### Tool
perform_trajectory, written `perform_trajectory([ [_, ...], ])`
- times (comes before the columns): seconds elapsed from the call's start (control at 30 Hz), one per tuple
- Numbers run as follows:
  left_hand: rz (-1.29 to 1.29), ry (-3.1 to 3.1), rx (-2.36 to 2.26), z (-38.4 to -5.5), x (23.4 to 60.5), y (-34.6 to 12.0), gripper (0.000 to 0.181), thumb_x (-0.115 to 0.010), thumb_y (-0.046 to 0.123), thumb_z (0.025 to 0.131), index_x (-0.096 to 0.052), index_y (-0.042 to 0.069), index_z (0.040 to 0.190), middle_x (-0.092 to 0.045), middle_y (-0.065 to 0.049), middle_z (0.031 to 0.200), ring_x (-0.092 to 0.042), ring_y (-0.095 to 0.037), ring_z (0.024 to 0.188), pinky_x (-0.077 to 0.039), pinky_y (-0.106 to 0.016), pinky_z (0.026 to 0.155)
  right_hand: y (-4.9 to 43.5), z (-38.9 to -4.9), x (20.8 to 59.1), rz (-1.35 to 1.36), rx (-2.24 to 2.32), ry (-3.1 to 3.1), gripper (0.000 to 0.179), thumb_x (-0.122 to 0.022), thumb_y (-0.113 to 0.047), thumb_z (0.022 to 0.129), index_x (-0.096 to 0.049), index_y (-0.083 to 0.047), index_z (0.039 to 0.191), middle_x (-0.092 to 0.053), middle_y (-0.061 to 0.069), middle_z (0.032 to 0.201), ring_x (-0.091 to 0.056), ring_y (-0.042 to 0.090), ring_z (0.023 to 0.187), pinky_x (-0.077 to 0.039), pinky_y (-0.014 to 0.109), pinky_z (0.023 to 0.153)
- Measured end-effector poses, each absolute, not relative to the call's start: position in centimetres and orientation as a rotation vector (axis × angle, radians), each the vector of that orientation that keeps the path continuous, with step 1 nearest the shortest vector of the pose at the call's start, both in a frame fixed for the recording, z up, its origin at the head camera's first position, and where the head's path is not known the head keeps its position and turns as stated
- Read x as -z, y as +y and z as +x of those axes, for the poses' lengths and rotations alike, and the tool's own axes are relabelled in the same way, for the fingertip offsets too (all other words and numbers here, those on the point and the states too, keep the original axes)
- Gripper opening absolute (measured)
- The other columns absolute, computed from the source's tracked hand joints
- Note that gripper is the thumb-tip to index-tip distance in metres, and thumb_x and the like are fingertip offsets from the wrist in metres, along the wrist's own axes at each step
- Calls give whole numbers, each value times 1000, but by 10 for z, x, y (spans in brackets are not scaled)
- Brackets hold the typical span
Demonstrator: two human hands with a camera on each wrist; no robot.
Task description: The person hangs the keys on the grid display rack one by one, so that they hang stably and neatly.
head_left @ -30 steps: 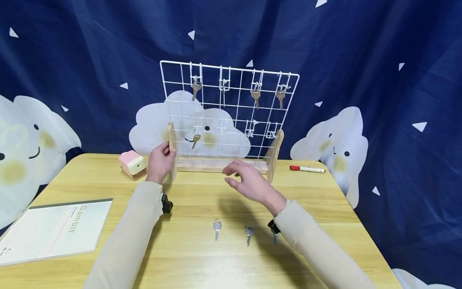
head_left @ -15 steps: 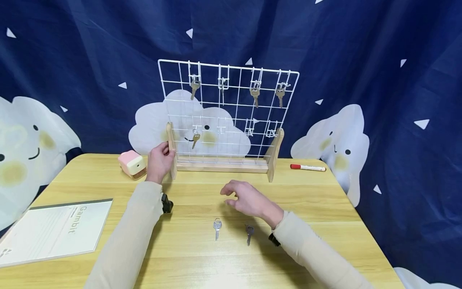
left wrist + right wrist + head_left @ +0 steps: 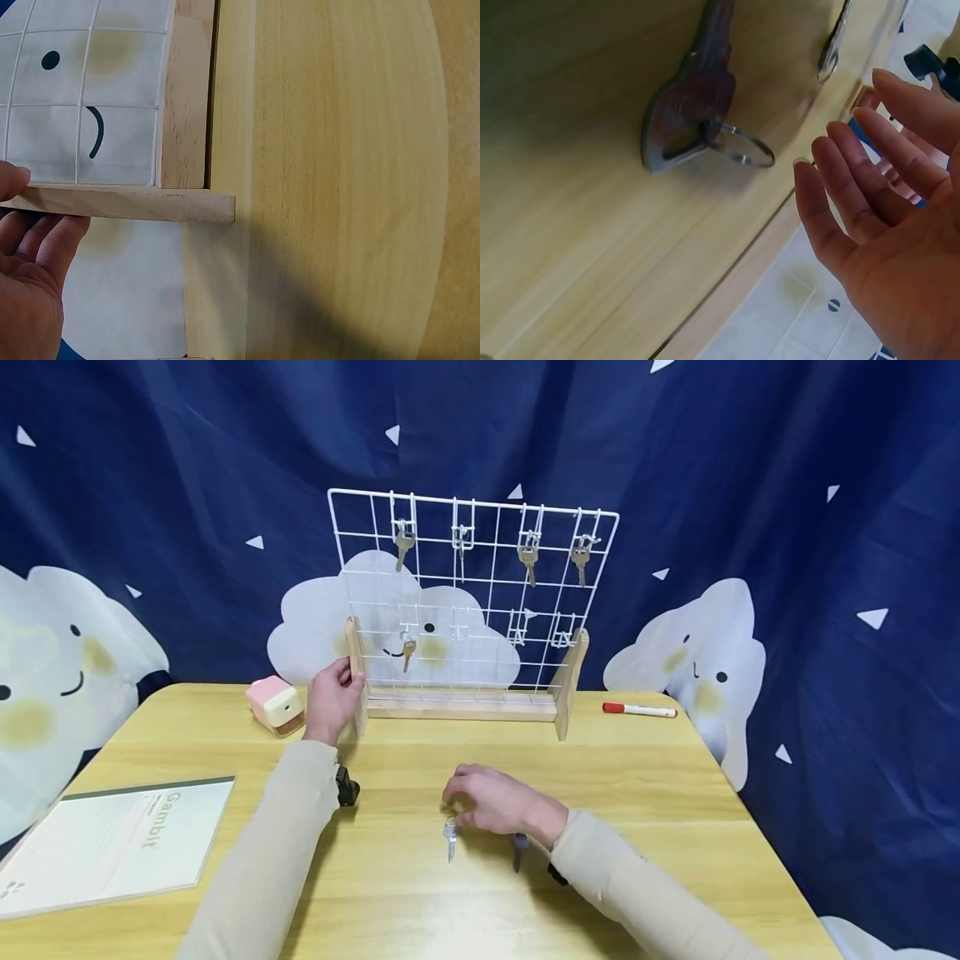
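In the head view, my left hand grips the left wooden post of a white wire grid rack. The left wrist view has its thumb on one side of the post and the fingers on the other. My right hand, relaxed and holding nothing, hovers over the table with fingertips right by the ring of a silver key. Another key lies partly behind that wrist. The right wrist view gives this hand with fingers spread, near a ringed key and a farther key.
Several keys hang on the rack's hooks, including one brass key in the lower row, where other hooks hang bare. A pink-and-cream box-like item and a notebook lie at left. A red-capped marker lies at right.
My right hand has moved down and leftward, from in front of the rack's base to the silver key on the table. The left hand has stayed on the post.
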State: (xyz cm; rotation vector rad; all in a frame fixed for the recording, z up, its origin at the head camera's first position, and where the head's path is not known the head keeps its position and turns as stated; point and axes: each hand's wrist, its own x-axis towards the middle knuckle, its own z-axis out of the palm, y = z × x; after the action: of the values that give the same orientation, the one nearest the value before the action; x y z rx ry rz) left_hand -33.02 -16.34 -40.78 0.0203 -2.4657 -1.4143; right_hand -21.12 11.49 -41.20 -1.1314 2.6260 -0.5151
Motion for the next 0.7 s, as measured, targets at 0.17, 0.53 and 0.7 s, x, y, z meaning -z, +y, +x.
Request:
perform_trajectory([
  [0.17, 27, -2449, 1408, -330, 411, -162, 42, -55, 12, 99, -52, -1, 139, -59, -21, 129, -59, -33, 118, -48, -41, 100, 111, -211, 419, -1106, 502, 2600, 29, -78, -13, 84, -70, -12, 112, -59, -7, 102, -56, 8, 92, -48, 19, 85],
  [0.53, 10, -2457, 1387, -332, 412, -165, 43, -55, 13, 99, -51, 0, 140, -59, -21, 130, -58, -34, 118, -47, -42, 100, 103, -210, 425, -1176, 428, 2627, 16, -76, -14, 86, -70, -13, 101, -55, -6, 94, -51, 5, 83, -45, 14, 75],
  [0.7, -2, -2461, 1356, -333, 413, -165, 43, -54, 13, 99, -52, -1, 139, -60, -21, 128, -59, -34, 117, -48, -43, 99, 101, -211, 426, -1109, 453, 2616, 12, -76, -12, 87, -67, -14, 94, -53, -8, 88, -49, 3, 78, -45, 14, 70],
])
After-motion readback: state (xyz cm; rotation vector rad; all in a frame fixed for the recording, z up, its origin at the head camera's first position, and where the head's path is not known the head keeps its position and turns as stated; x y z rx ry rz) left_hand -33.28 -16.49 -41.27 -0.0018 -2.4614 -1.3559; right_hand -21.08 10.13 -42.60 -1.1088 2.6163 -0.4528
